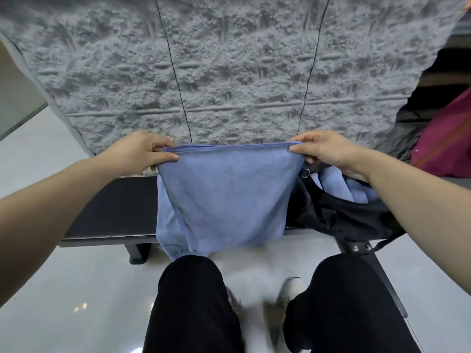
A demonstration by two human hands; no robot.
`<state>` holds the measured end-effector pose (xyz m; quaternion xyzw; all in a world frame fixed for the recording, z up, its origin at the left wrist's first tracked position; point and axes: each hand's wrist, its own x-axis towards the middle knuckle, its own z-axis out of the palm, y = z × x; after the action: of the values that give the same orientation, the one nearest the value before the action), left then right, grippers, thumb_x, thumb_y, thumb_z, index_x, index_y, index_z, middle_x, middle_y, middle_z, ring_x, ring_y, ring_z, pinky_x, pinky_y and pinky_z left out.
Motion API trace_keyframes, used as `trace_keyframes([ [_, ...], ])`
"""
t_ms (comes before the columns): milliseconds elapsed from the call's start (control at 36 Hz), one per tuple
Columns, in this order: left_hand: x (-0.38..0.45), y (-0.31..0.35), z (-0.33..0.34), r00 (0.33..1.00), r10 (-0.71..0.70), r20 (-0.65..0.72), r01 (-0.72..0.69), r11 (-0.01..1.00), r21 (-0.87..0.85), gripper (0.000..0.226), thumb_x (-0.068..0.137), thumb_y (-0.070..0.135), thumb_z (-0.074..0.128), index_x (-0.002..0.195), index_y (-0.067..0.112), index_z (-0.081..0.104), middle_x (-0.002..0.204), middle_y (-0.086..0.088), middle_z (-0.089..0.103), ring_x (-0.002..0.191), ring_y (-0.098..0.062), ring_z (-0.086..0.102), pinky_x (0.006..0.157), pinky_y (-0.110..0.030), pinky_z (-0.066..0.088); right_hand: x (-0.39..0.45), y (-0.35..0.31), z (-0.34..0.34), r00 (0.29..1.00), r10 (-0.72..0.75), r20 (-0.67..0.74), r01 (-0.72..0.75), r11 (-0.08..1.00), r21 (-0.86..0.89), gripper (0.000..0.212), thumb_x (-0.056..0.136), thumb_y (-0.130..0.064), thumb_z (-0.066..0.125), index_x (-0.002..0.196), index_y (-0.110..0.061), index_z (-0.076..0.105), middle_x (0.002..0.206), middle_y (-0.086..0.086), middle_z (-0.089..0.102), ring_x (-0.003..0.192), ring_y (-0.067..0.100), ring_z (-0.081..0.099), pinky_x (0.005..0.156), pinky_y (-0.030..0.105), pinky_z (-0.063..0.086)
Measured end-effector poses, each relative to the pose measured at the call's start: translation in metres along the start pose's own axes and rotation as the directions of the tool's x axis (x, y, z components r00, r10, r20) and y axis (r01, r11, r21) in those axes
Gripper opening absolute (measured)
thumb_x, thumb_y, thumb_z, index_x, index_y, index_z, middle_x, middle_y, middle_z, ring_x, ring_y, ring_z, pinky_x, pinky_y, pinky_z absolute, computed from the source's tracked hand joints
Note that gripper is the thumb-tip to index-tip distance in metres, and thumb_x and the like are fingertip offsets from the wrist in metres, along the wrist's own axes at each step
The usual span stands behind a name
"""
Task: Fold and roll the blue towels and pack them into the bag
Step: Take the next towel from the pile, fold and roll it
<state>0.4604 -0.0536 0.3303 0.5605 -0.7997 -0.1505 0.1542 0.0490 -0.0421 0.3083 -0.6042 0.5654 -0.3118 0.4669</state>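
A grey textured wall (229, 59) filled the upper half of the view, crossed by two thin black cords (175, 72). Below it lay a pale glossy floor (63, 289). A black bench (107, 212) ran along the foot of the wall, its seat level and its dark leg standing on the floor.

The person's legs, in black trousers (191, 301), occupied the lower centre, with blurred light shoes (293, 286) between them.

A blue towel (229, 189), folded double, hung in front of the bench, its top edge stretched taut and level between the two hands, its lower edge hanging past the bench's front edge. A second layer of blue cloth showed behind it on the left side; whether this was the same towel could not be determined.

A black bag (339, 215) sat on the right part of the bench, just beside the towel, its mouth open. Rolled blue towels (356, 189) lay inside it, partly hidden by the right forearm. A maroon fabric item (446, 149) stood at the right edge.

The left hand (142, 154) pinched the towel's upper left corner between thumb and curled fingers. The right hand (328, 151) pinched the upper right corner likewise. A small metal ring (305, 171) hung beneath the right hand.
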Motion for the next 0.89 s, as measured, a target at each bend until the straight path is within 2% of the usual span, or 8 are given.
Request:
trace_keyframes([
  [83, 0.013, 0.0, 0.003, 0.996, -0.087, -0.007, 0.087, 0.993, 0.083, 0.02, 0.085, 0.05, 0.066, 0.079, 0.031, 0.065, 0.053, 0.0, 0.064, 0.046, -0.012, 0.058, 0.067, -0.042, 0.053, 0.012, -0.004, 0.003, 0.999, 0.021, -0.05, -0.025, 0.997, -0.08, 0.008, 0.091, -0.029, 0.068, 0.093, -0.022, 0.071, 0.05, 0.002, 0.052, 0.049, 0.018, 0.043, 0.061, 0.03, 0.045],
  [167, 0.029, -0.004, 0.009, 0.985, -0.169, -0.037, 0.169, 0.986, -0.015, 0.023, 0.094, 0.038, 0.06, 0.083, 0.018, 0.06, 0.049, -0.007, 0.062, 0.039, -0.013, 0.056, 0.056, -0.033, 0.045, 0.027, -0.013, 0.007, 0.996, 0.033, -0.08, -0.036, 0.998, -0.047, 0.008, 0.095, -0.026, 0.063, 0.092, -0.02, 0.063, 0.054, -0.001, 0.059, 0.041, 0.01, 0.056, 0.042, 0.019, 0.045],
  [278, 0.047, 0.0, 0.008, 0.962, -0.262, -0.076, 0.216, 0.902, -0.374, 0.022, 0.1, 0.029, 0.054, 0.086, 0.013, 0.049, 0.062, -0.016, 0.061, 0.045, -0.014, 0.064, 0.042, -0.026, 0.052, 0.049, -0.025, 0.007, 0.997, 0.028, -0.068, -0.019, 0.991, 0.13, 0.011, 0.098, -0.023, 0.06, 0.088, -0.019, 0.057, 0.084, 0.006, 0.059, 0.064, 0.021, 0.072, 0.055, 0.027, 0.059],
  [417, 0.067, 0.001, -0.002, 0.944, -0.271, -0.188, 0.104, 0.786, -0.61, 0.018, 0.099, 0.02, 0.057, 0.081, 0.017, 0.052, 0.073, -0.013, 0.062, 0.058, -0.007, 0.069, 0.064, -0.02, 0.059, 0.071, -0.04, 0.002, 0.988, -0.023, -0.152, 0.051, 0.982, 0.183, 0.018, 0.099, -0.024, 0.058, 0.081, -0.022, 0.054, 0.078, 0.001, 0.063, 0.081, 0.021, 0.073, 0.079, 0.031, 0.06],
  [611, 0.064, 0.011, -0.012, 0.925, -0.163, -0.344, -0.043, 0.853, -0.52, 0.017, 0.092, 0.015, 0.066, 0.078, 0.021, 0.061, 0.072, -0.006, 0.061, 0.059, -0.003, 0.061, 0.07, -0.019, 0.057, 0.074, -0.049, -0.009, 0.971, -0.1, -0.217, 0.144, 0.969, 0.2, 0.017, 0.1, -0.021, 0.056, 0.083, -0.023, 0.057, 0.086, 0.001, 0.067, 0.08, 0.016, 0.072, 0.081, 0.025, 0.058],
  [694, 0.054, 0.012, -0.01, 0.929, -0.059, -0.365, -0.067, 0.945, -0.321, 0.008, 0.088, 0.018, 0.072, 0.084, 0.02, 0.065, 0.072, -0.001, 0.061, 0.059, 0.006, 0.053, 0.062, -0.011, 0.047, 0.069, -0.04, -0.011, 0.967, -0.112, -0.229, 0.152, 0.974, 0.168, 0.016, 0.1, -0.02, 0.055, 0.084, -0.023, 0.059, 0.091, 0.003, 0.068, 0.086, 0.015, 0.071, 0.084, 0.022, 0.055],
  [806, 0.032, 0.008, 0.009, 0.96, -0.023, -0.279, -0.042, 0.974, -0.224, 0.01, 0.086, 0.011, 0.072, 0.089, 0.02, 0.07, 0.07, 0.004, 0.062, 0.054, 0.007, 0.047, 0.055, -0.01, 0.036, 0.055, -0.016, -0.002, 0.972, -0.113, -0.206, 0.133, 0.987, 0.088, 0.02, 0.1, -0.018, 0.054, 0.082, -0.024, 0.058, 0.084, -0.002, 0.064, 0.08, 0.008, 0.065, 0.081, 0.019, 0.051],
  [889, 0.014, -0.003, 0.034, 0.98, -0.05, -0.193, 0.007, 0.976, -0.217, 0.018, 0.088, 0.011, 0.07, 0.086, 0.029, 0.07, 0.067, 0.023, 0.066, 0.06, 0.01, 0.052, 0.061, -0.011, 0.041, 0.041, 0.011, 0.005, 0.984, -0.085, -0.159, 0.083, 0.996, -0.023, 0.018, 0.098, -0.024, 0.058, 0.08, -0.024, 0.061, 0.083, -0.001, 0.064, 0.086, 0.014, 0.062, 0.088, 0.028, 0.05],
])
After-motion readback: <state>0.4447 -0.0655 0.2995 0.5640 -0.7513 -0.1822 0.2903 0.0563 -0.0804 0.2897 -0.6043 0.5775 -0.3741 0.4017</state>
